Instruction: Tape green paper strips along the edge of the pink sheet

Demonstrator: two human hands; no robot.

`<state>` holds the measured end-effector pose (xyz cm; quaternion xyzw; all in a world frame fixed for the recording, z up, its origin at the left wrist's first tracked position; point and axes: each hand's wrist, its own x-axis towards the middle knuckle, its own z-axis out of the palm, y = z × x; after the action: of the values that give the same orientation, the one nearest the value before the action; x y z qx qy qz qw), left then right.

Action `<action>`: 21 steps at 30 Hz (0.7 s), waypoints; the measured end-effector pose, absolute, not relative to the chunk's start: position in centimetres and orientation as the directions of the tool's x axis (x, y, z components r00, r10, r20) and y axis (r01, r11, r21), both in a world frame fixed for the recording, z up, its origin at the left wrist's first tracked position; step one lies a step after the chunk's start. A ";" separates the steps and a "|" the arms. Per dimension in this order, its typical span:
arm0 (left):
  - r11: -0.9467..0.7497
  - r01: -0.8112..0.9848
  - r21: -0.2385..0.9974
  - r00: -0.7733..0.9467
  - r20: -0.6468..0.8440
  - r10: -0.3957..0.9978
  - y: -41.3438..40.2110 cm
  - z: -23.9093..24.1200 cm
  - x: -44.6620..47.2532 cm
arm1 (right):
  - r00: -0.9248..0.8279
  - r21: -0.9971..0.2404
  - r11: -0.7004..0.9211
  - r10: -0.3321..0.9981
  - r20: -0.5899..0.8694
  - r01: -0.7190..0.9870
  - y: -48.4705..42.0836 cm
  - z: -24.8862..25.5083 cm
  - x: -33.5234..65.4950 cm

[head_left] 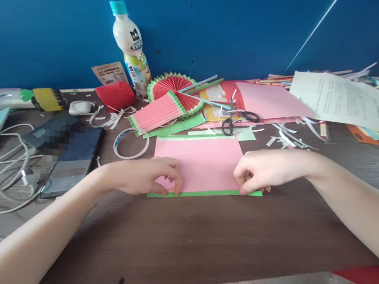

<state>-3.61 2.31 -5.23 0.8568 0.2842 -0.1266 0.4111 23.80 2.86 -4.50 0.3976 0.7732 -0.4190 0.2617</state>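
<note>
A pink paper sheet (201,161) with green strips along its near and far edges lies flat on the dark wooden table (199,238). My left hand (145,176) pinches the sheet's near left corner, fingers curled onto the green strip (204,193). At the near right corner my right hand (264,170) does the same, fingertips pressed on the paper edge. Both hands are closed on the sheet.
Behind the sheet lie black scissors (241,120), a tape roll (131,142), pleated watermelon paper fans (166,101), a drink bottle (132,45), pink paper and scraps. A phone (72,161) and white cables (3,172) sit left. A printed sheet (346,102) overhangs at right.
</note>
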 end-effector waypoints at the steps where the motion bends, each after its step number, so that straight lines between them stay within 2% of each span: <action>1: -0.499 0.596 0.629 0.803 -0.456 0.384 2.3 -5.2 -3.6 | -0.545 -0.438 0.332 0.395 -0.740 0.836 2.9 -4.5 23.8; 21: -0.510 0.605 0.612 0.796 -0.469 0.381 2.3 -5.3 -3.7 | -0.520 -0.413 0.323 0.418 -0.745 0.851 2.8 -4.7 23.7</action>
<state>-3.74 2.32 -5.35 0.8577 0.2874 -0.1384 0.4033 23.71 2.82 -4.69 0.4126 0.7694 -0.4100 0.2640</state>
